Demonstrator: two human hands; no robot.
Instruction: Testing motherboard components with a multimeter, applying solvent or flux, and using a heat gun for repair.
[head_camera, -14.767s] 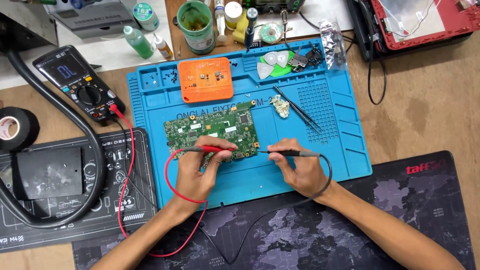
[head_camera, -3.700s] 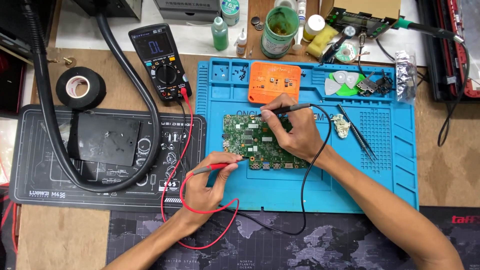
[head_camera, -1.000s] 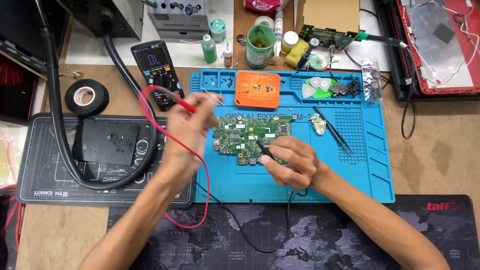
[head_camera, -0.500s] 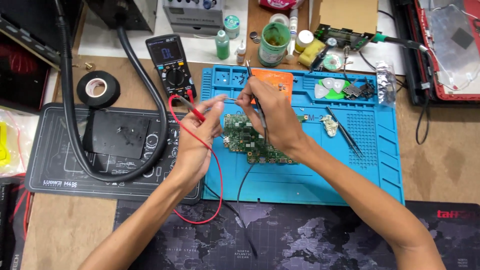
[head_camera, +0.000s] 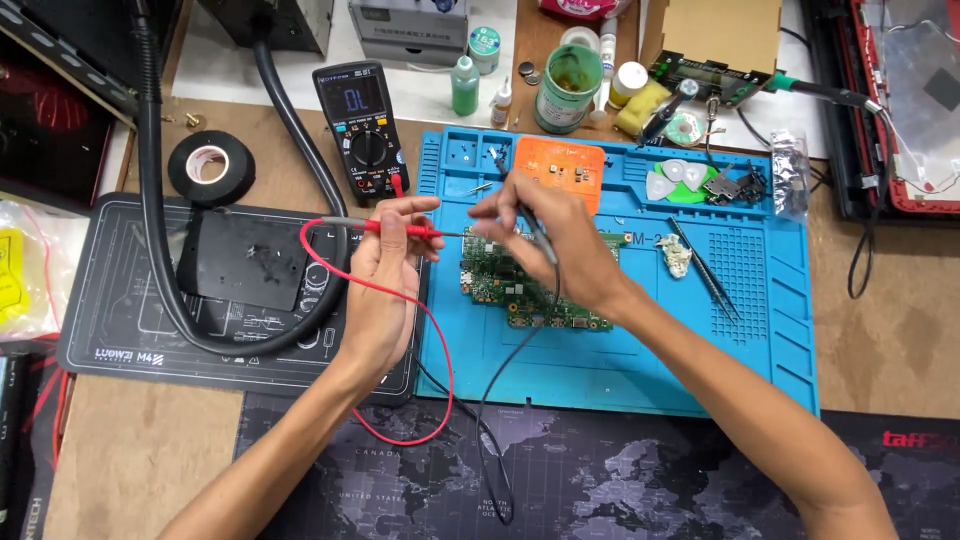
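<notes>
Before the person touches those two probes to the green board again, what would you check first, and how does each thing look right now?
1. Red probe gripped: ok, the left hand pinches it, tip pointing right.
2. Black probe gripped: ok, the right hand holds it above the circuit board.
3. Probe tips apart: cannot tell, they sit very close together and the fingers hide the gap.
4. Multimeter on with display facing up: ok, the screen is lit.
5. Board flat on the blue mat: ok.
6. Red lead free of snags: ok, it loops loosely past the wrist.
</notes>
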